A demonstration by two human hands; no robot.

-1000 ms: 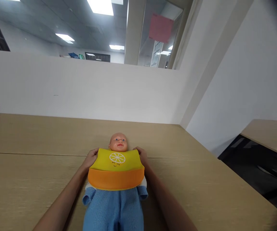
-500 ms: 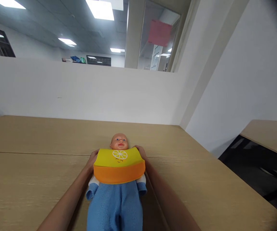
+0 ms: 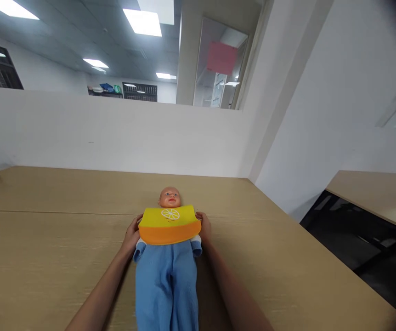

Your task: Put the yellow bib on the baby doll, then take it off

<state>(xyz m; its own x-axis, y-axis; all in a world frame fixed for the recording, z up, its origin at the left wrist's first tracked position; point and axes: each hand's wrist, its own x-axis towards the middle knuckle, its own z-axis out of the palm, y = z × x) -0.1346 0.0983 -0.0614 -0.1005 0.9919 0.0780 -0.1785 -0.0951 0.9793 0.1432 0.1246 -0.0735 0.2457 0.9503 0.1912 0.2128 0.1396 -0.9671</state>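
Lying face up on a light wood-grain table (image 3: pixel 46 257), a plastic baby doll in a blue fleece suit (image 3: pixel 166 276) wears a yellow silicone bib with an orange catch pocket (image 3: pixel 169 225) across its chest. No brand or readable writing shows on the bib; its only marking is a white citrus-slice drawing above a small smiling face. The orange pocket, turned up along the bib's lower edge, shows nothing inside from this angle. The person's left hand (image 3: pixel 132 234) rests against the doll's side at the bib's edge, fingers curled toward the doll's back, and the right hand (image 3: pixel 205 226) mirrors it on the other side, fingers tucked at the bib's corner near the shoulder. Both hands are partly closed around the doll's upper body beside the bib, though whether they pinch the bib itself or only the doll cannot be told. Both forearms run straight up from the bottom edge, flanking the doll's legs. A white partition wall (image 3: pixel 115 133) stands behind the table, and a pink sheet (image 3: pixel 222 57) hangs on glass beyond it, its text unreadable.
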